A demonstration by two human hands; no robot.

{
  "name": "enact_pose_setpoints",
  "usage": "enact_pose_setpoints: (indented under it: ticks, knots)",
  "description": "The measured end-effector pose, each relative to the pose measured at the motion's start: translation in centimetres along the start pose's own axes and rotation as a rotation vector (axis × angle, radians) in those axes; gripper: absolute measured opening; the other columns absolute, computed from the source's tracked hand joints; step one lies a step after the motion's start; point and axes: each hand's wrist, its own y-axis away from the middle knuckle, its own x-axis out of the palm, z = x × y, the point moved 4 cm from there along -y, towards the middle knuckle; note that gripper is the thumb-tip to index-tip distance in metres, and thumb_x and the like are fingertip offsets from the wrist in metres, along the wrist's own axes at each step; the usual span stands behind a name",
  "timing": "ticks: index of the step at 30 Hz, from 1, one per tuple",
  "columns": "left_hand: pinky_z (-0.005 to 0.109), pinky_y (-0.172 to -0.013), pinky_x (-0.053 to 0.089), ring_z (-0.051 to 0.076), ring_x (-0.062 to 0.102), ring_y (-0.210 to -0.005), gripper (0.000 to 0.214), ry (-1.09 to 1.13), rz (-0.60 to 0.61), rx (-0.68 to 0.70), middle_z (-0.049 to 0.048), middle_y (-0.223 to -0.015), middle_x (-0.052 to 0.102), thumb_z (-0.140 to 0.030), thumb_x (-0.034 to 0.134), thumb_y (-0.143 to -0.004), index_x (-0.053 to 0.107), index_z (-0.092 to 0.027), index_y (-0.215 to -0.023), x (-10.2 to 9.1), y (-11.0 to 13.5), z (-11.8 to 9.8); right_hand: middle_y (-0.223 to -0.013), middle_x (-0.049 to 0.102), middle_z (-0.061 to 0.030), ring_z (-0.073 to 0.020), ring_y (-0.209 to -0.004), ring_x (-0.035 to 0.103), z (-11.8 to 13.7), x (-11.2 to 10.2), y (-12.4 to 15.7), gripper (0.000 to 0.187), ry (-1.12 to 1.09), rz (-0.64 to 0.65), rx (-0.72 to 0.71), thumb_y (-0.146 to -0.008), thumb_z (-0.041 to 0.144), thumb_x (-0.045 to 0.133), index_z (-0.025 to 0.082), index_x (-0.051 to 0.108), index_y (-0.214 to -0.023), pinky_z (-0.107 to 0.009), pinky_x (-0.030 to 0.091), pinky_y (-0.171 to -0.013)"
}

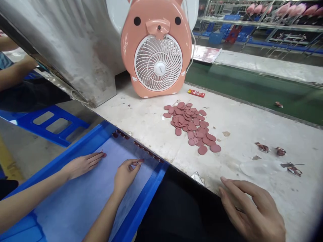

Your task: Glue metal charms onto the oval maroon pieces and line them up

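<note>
Right hand (252,211) is open at the lower right of the frame, with its fingers a little curved and nothing in it. I cannot tell if its fingertips touch the white surface (141,114). Just past them lies a small shiny scrap (198,178). The pile of round red discs (191,126) sits in the middle of the frame, well apart from the hand. Up from the pile stands a pink pig fan (156,50), with a little red box (196,93) beside it. Dark red bits (280,151) lie to the right. At the lower left, I see a blue tray (158,174). Two hands that look like a co-worker's, one (83,164) and another (126,173), pinch small red pieces (145,148) in a row along the tray's top edge.
</note>
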Motion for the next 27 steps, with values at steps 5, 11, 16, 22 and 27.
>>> enact_pose_setpoints:
  ticks: [5, 11, 16, 22, 27]
  knots:
    - [0.039, -0.076, 0.054, 0.019, 0.064, -0.085, 0.022, -0.183, 0.185, 0.094, 0.0056, -0.102, 0.067, -0.036, 0.058, -0.091, 0.065, -0.018, -0.102, 3.6, -1.5, -2.1, -0.094, 0.065, -0.0064, -0.0182, -0.079, 0.061, -0.6, 0.1, 0.4, 0.045, 0.005, 0.009, 0.051, -0.082, 0.011, 0.073, 0.02, 0.062, -0.125, -0.034, 0.049, -0.078]
    - [0.043, -0.081, 0.054, 0.021, 0.064, -0.093, 0.023, -0.303, 0.341, 0.118, 0.0069, -0.108, 0.067, -0.034, 0.059, -0.091, 0.064, -0.017, -0.106, 6.9, -1.7, -3.2, -0.099, 0.068, -0.006, -0.02, -0.081, 0.066, -1.3, 0.7, 1.9, 0.04, -0.024, 0.056, 0.046, -0.092, 0.023, 0.06, 0.026, 0.058, -0.132, -0.034, 0.052, -0.079]
    - [0.044, -0.083, 0.054, 0.022, 0.064, -0.096, 0.023, -0.347, 0.384, 0.117, 0.0075, -0.111, 0.066, -0.033, 0.06, -0.091, 0.064, -0.018, -0.107, 7.4, -1.8, -3.6, -0.099, 0.069, -0.0062, -0.0197, -0.083, 0.065, -1.4, 0.9, 2.1, 0.041, -0.054, 0.09, 0.055, -0.094, 0.024, 0.059, 0.027, 0.056, -0.135, -0.034, 0.052, -0.08]
    - [0.044, -0.084, 0.054, 0.023, 0.064, -0.097, 0.024, -0.381, 0.373, 0.113, 0.0078, -0.113, 0.065, -0.033, 0.058, -0.091, 0.063, -0.018, -0.109, 7.3, -1.7, -4.0, -0.096, 0.069, -0.007, -0.0191, -0.082, 0.065, -1.0, 0.8, 1.7, 0.023, -0.09, 0.073, 0.065, -0.093, 0.019, 0.06, 0.02, 0.069, -0.114, -0.034, 0.051, -0.079]
    - [0.044, -0.083, 0.054, 0.022, 0.064, -0.096, 0.025, -0.4, 0.377, 0.094, 0.0078, -0.112, 0.066, -0.034, 0.058, -0.091, 0.063, -0.017, -0.109, 7.6, -1.4, -3.7, -0.093, 0.067, -0.0099, -0.0172, -0.08, 0.062, -0.3, 0.4, -0.1, 0.016, -0.077, 0.101, -0.048, -0.09, 0.012, 0.064, 0.01, 0.067, -0.106, -0.031, 0.05, -0.076]
